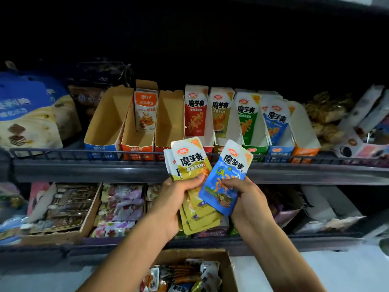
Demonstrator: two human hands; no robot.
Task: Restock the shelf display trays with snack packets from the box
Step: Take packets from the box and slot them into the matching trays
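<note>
Yellow pkts [194,165] L hand [176,199], blue pkt [226,178] R hand [245,194]

I logged: held packets [194,165] olive-yellow; one packet [223,184] blue with orange print; shelf trays [139,149] orange, red, green, blue fronts; box [228,268] brown cardboard.

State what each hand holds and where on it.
The left hand grips a fanned stack of yellow packets around its middle; the right hand pinches a blue packet at its right edge, mid-height.
</note>
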